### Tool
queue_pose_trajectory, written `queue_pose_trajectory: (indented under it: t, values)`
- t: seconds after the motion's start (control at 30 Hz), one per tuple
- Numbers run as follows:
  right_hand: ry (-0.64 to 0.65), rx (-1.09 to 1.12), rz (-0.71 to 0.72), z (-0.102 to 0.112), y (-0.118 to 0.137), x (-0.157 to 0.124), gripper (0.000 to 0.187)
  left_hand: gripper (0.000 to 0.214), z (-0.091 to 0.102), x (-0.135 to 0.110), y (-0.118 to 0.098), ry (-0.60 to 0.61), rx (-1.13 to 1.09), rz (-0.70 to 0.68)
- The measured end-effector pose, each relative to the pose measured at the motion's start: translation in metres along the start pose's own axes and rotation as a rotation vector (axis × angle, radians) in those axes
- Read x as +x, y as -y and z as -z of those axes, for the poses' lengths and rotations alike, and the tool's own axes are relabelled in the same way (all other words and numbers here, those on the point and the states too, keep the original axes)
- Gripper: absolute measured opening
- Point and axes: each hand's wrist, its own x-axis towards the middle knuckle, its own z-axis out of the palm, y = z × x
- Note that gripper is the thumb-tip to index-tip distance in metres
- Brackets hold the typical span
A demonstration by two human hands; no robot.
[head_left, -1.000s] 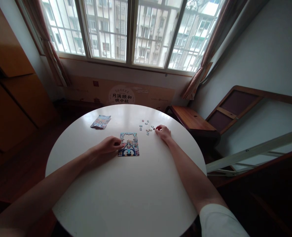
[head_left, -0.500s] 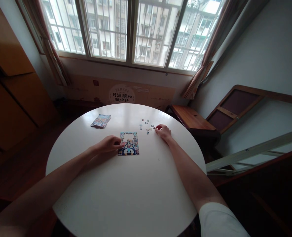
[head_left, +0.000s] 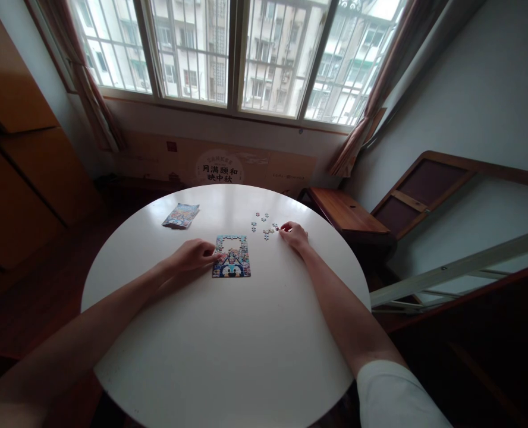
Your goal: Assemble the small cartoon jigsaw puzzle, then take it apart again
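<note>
Right hand (head_left: 294,235) sits nearest the loose pieces (head_left: 264,226) toward the table's far edge, fingertips pinching one just to their left. The left hand (head_left: 192,255), fingers curled, pins the puzzle (head_left: 232,265) by its left edge.

**A room in a flat**

A lived-in room of a home is shown. A round white table (head_left: 228,356) is set before a wide barred window (head_left: 232,59) hung with brown curtains (head_left: 366,113), and apartment blocks (head_left: 264,53) are seen through the glass. Wooden cupboards (head_left: 18,178) are ranged along one wall, a low wooden bench (head_left: 344,214) along another. A jigsaw puzzle (head_left: 232,264) is laid out on the table.
</note>
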Motion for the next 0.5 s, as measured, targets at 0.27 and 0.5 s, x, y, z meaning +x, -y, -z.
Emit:
queue_pose_trajectory:
  t: [0.27, 0.5]
  values:
    - [0.0, 0.007, 0.001, -0.0001, -0.0001, 0.0, 0.016, 0.052, -0.0012, 0.0013, 0.0016, 0.0, 0.01, 0.05]
    - [0.004, -0.001, 0.002, 0.0006, 0.0008, -0.0011, 0.016, 0.052, -0.0003, 0.0011, 0.0004, 0.002, 0.001, 0.037]
